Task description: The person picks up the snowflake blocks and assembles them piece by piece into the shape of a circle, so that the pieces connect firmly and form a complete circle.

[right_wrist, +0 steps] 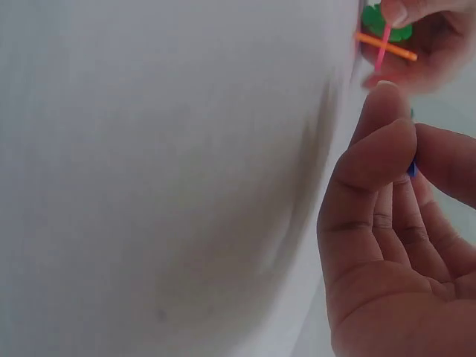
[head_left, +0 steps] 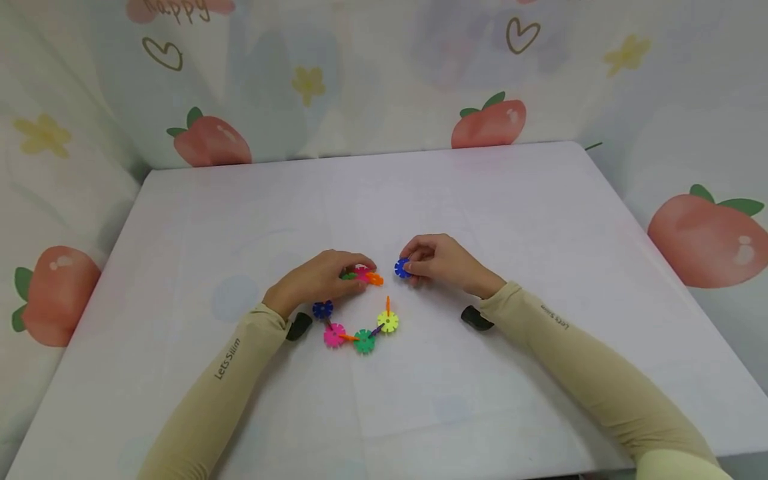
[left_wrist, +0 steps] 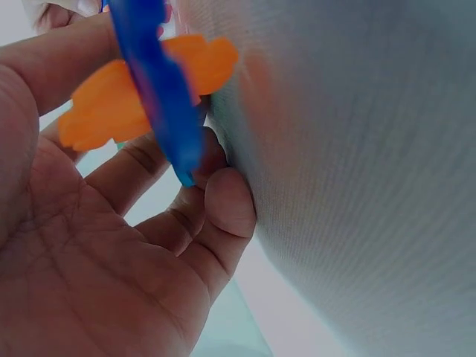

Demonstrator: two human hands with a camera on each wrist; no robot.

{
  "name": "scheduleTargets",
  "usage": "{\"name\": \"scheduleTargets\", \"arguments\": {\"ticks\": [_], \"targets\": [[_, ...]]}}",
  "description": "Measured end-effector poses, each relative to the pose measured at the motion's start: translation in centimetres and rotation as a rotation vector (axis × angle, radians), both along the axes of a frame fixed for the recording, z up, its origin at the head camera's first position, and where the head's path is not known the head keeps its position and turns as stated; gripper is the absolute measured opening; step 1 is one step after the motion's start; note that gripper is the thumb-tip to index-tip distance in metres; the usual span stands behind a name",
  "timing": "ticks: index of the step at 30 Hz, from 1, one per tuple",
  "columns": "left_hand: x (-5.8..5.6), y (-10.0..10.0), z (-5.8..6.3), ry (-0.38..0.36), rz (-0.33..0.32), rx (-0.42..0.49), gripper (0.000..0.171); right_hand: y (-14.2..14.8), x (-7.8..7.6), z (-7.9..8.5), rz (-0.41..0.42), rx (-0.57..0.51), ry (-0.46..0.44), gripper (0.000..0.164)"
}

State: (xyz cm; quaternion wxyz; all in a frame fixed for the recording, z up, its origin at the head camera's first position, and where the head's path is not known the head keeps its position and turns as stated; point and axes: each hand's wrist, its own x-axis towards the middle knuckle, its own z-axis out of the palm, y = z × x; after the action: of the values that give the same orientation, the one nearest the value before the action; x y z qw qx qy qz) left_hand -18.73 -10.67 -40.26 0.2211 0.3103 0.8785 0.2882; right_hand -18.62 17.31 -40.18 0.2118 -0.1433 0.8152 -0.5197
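Observation:
In the head view, the left hand (head_left: 318, 275) pinches a pink notched disc (head_left: 362, 272) that joins an orange disc (head_left: 376, 279); a green disc shows beneath its fingers. From there a curved chain bends toward the person: a dark blue disc (head_left: 323, 310), another pink disc (head_left: 334, 335), a green disc (head_left: 364, 341) and a yellow disc (head_left: 388, 323), with edge-on discs between. An orange disc (head_left: 388, 305) stands upright at the yellow end. The right hand (head_left: 449, 261) pinches a separate blue disc (head_left: 401, 269) between thumb and fingers, apart from the chain. The right wrist view shows only its edge.
A white cloth covers the table (head_left: 540, 220). Patterned fabric (head_left: 372, 87) hangs behind and at both sides. Dark wrist-worn pieces (head_left: 477, 318) sit under each forearm, beside the beige sleeves (head_left: 576, 360).

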Motion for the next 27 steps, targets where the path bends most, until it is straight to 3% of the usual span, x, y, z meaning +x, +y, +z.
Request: {"name": "scheduleTargets", "arguments": {"ticks": [8,19,27], "targets": [[-0.1,0.1,0.3,-0.001,0.0,-0.02,0.036,-0.8,0.9,-0.4,0.043,-0.03,-0.114,0.013],[-0.3,0.1,-0.2,-0.023,0.019,-0.028,0.034,-2.1,1.7,-0.8,-0.035,-0.155,-0.285,0.017],[-0.3,0.1,-0.4,0.0,0.007,-0.01,0.033,-2.2,1.8,-1.0,-0.045,-0.175,-0.319,0.016]]}}
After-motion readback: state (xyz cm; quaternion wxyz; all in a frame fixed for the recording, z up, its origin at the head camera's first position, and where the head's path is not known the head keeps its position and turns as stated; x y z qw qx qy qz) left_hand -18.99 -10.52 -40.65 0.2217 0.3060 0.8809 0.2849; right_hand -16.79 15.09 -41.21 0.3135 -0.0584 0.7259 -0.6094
